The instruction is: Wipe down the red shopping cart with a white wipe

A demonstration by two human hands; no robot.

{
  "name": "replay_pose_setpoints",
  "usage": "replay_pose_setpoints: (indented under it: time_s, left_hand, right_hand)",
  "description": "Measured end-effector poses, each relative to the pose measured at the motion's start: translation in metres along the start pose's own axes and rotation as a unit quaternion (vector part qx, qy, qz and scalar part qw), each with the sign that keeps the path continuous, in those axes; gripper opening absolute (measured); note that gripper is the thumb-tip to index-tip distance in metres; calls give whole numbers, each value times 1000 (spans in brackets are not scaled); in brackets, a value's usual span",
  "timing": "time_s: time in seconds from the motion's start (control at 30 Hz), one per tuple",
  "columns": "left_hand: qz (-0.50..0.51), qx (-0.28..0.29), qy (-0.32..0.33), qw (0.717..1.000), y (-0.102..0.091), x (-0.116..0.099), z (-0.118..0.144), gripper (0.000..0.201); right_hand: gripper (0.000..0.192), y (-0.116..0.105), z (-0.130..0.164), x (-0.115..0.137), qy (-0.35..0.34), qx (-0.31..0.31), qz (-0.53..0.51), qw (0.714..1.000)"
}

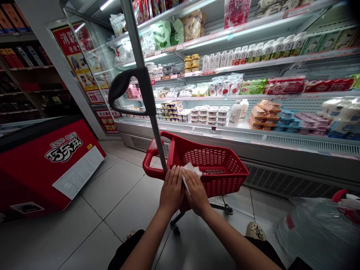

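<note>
A small red plastic shopping cart (pixel 222 148) stands in front of me, with a grey pole and a black loop handle (pixel 144 90) rising from its left end. My left hand (pixel 172 189) lies against the near side of the cart, close to the foot of the pole, its fingers stretched out and together. Beside it, my right hand (pixel 195 189) presses a white tissue (pixel 194 168) to the basket's near side. Much of the tissue is hidden beneath the right fingers. Both hands nearly touch at the thumbs.
A refrigerated shelf unit (pixel 197 129) with packaged dairy goods runs behind the cart. On the left stands a red chest freezer (pixel 75 153). A large clear plastic-wrapped container (pixel 315 228) sits at lower right. My shoe (pixel 255 231) is near a cart caster (pixel 228 209).
</note>
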State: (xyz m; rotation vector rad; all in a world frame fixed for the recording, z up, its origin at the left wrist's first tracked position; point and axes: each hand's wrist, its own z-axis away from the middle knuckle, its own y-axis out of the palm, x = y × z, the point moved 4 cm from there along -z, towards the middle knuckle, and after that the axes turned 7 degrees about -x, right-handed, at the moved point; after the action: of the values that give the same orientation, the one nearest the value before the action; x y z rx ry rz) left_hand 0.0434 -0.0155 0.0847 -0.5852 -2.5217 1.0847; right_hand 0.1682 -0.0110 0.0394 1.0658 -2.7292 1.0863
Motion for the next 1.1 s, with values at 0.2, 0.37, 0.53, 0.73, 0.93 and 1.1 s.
replay_pose_setpoints:
  time_s: [0.2, 0.37, 0.53, 0.73, 0.93, 1.1]
  left_hand:
    - [-9, -28, -1, 1000, 11, 12, 8, 73]
    - [0, -48, -20, 999, 11, 15, 8, 66]
    - [29, -57, -39, 997, 16, 12, 6, 66]
    - [32, -51, -42, 997, 14, 21, 3, 63]
    - [28, -54, -45, 997, 9, 35, 6, 61]
    - [10, -59, -59, 996, 7, 25, 7, 59]
  right_hand:
    - [59, -15, 31, -65, 13, -11, 44, 999]
    - [59, -47, 71, -139, 62, -10, 118, 991]
    - [65, -31, 53, -104, 78, -22, 103, 991]
    - [75, 1, 18, -29, 2, 49, 17, 999]
    - [65, -37, 57, -119, 44, 31, 83, 995]
    - [53, -63, 73, -173, 137, 7, 140, 981]
